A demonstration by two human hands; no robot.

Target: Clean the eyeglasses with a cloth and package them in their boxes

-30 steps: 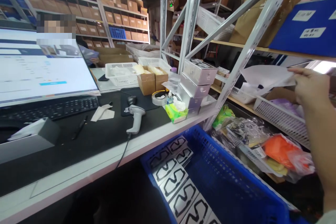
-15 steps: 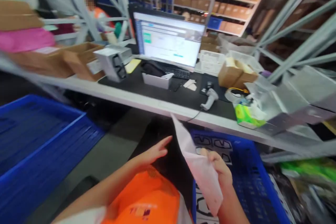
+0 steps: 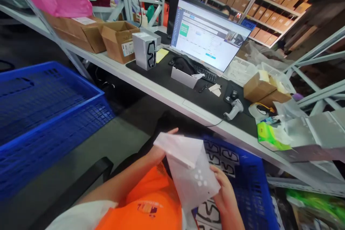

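Note:
A translucent white plastic bag (image 3: 188, 183) with a folded flap and a cluster of pale round dots is spread between my hands, above my lap. My right hand (image 3: 222, 187) grips its right edge, thumb on the near face. At the upper left corner of the bag, my left hand (image 3: 157, 153) is partly covered by the flap; one fingertip sticks out past the top edge, and the hand appears closed on that corner. Beneath the right hand, a blue crate (image 3: 249, 187) holds several flat boxes (image 3: 229, 154) with black outline drawings.
A desk (image 3: 161, 93) runs across in front, with a monitor (image 3: 207, 32), a barcode scanner (image 3: 234, 109), a grey box (image 3: 145, 50), an open carton (image 3: 118, 41) and a green tissue pack (image 3: 271, 136). Another blue crate (image 3: 54, 115) stands left, near a black chair armrest (image 3: 78, 187).
My left hand has moved from beside the bag to its upper left corner. The bag has turned from edge-on to show its broad face. The view has swung left.

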